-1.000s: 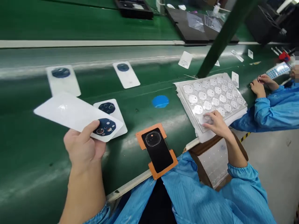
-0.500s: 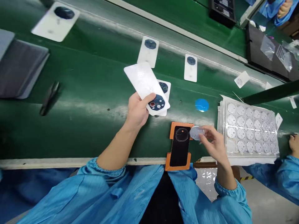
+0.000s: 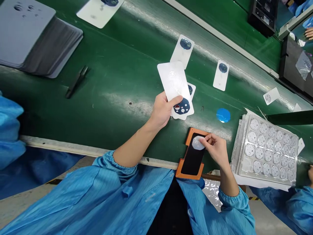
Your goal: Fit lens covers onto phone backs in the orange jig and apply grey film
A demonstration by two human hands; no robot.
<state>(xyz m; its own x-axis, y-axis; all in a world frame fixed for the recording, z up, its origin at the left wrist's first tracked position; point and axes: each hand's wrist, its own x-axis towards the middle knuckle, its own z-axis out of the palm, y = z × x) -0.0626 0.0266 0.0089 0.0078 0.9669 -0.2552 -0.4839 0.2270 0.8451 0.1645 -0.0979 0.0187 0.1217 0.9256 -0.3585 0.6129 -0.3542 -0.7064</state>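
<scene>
My left hand (image 3: 163,109) is closed around white phone back panels (image 3: 174,78), held tilted above the bench, with a dark octagonal camera area by my thumb. Pinched in my right hand (image 3: 216,148) is a silvery octagonal plate (image 3: 198,143). It lies over the camera end of a black phone panel (image 3: 193,161), covering the outline there; I cannot tell whether it touches. The black panel sits in an orange fixture (image 3: 180,168) at the bench's front edge. Part of another white panel (image 3: 193,91) shows behind the ones in my left hand.
A clear tray (image 3: 243,168) of several round silvery plates stands at right. A blue disc (image 3: 223,115) and white panels (image 3: 221,75) lie on the green bench (image 3: 117,71). Tweezers (image 3: 77,81) and a stack of grey panels (image 3: 56,45) are at left. Co-workers' blue sleeves (image 3: 9,127) show at both sides.
My right hand has moved left, bringing the silvery plate from beside the orange fixture to over the black panel's camera outline. My left hand still holds the white panels. The view has shifted.
</scene>
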